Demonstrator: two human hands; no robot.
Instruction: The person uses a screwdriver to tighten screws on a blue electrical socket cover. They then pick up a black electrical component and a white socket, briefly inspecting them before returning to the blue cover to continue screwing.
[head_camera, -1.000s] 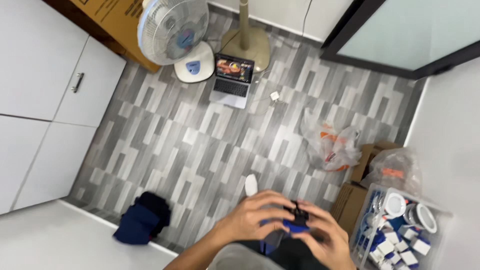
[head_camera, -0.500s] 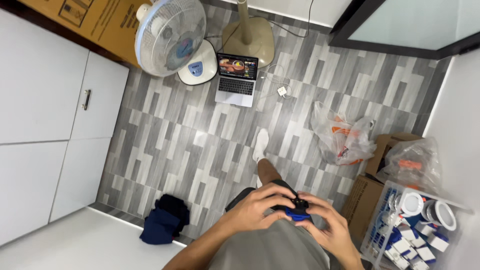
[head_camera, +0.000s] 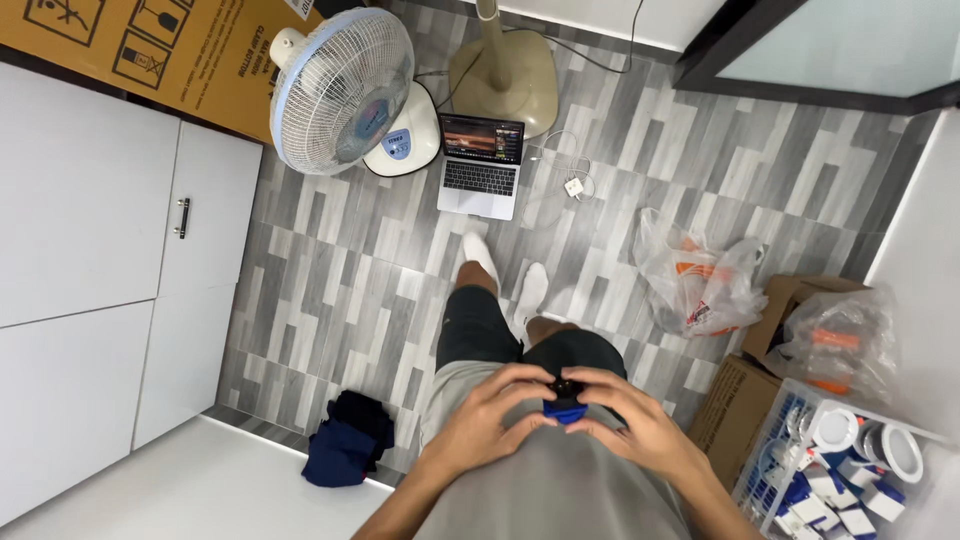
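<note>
Both hands meet in front of my stomach around a small blue and black object (head_camera: 565, 402). My left hand (head_camera: 493, 415) grips its left side, with the fingers curled over the top. My right hand (head_camera: 636, 420) holds its right side, thumb near the black top part. Most of the object is hidden between my fingers, so its shape is unclear. Below the hands I see my grey shirt, dark shorts and white socks, and I stand on a grey patterned tile floor (head_camera: 330, 270).
An open laptop (head_camera: 481, 165) lies on the floor ahead, beside a white fan (head_camera: 345, 90) and a beige stand base (head_camera: 505, 70). A plastic bag (head_camera: 700, 275), cardboard boxes (head_camera: 790, 310) and a white basket of small boxes (head_camera: 840, 470) are at right. Dark blue cloth (head_camera: 348, 450) lies at left by white cabinets (head_camera: 90, 240).
The view has tilted down and back, so my legs, socks and shirt now show. Both hands stay closed around the small blue and black object, shifted slightly up in the frame.
</note>
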